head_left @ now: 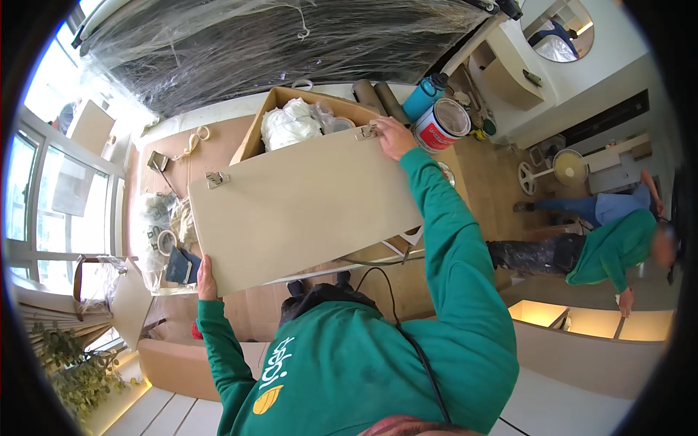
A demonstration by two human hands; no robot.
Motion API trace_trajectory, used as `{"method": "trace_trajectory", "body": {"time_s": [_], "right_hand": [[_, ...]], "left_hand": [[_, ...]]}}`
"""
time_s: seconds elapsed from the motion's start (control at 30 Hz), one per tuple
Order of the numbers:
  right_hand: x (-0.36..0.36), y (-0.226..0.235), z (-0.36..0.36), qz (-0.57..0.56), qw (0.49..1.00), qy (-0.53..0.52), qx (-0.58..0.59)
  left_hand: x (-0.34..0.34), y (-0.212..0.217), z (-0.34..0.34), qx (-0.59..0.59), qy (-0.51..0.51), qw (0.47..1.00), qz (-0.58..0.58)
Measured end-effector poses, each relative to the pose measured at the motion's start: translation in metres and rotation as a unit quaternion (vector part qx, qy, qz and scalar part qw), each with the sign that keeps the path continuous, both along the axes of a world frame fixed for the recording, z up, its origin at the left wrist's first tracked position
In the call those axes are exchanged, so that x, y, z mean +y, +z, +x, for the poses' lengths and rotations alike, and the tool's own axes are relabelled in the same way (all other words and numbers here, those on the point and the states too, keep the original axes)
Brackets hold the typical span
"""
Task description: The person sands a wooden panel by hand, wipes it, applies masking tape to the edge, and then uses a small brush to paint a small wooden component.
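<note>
A flat beige cabinet door (305, 207) is held out in front of me, tilted so its right end lies farther off. Two metal hinges, a left hinge (216, 179) and a right hinge (367, 131), sit along its far edge. My left hand (207, 280) grips the near left corner, its fingers partly hidden by the panel. At the far right corner, beside the right hinge, my right hand (396, 138) is closed on the edge. Just beyond the door stands a cardboard box (254, 129) with crumpled white plastic (292, 123) in it.
Right of the box are a blue bottle (425, 96) and a paint bucket (441, 125). A sanding block (183, 266) and tape roll (167, 242) lie left of the door. A cable (392, 298) hangs by me. Two people work at right, one in a green top (611, 247).
</note>
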State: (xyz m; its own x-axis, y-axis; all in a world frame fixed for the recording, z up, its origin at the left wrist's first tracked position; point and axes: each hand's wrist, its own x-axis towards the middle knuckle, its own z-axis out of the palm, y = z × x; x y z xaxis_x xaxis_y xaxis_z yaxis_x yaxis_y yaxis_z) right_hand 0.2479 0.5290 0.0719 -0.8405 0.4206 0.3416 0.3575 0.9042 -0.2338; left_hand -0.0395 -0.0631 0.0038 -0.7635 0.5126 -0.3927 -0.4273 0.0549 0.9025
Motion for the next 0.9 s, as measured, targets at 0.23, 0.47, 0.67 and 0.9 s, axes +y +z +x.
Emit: {"method": "trace_trajectory", "body": {"time_s": [0.23,0.47,0.67,0.9], "right_hand": [[0.032,0.03,0.022,0.016,0.999,0.03,0.009],[0.064,0.044,0.011,0.012,1.0,0.003,-0.021],[0.048,0.053,-0.019,-0.107,0.976,-0.017,-0.187],[0.084,0.056,-0.043,-0.232,0.955,-0.035,-0.179]], "left_hand": [[-0.004,-0.005,0.003,0.006,-0.003,1.0,0.004],[-0.009,-0.013,0.001,-0.009,0.024,1.0,0.018],[-0.005,0.004,0.002,-0.002,0.002,1.0,0.009],[0.021,0.03,0.011,0.041,-0.038,0.998,-0.014]]}}
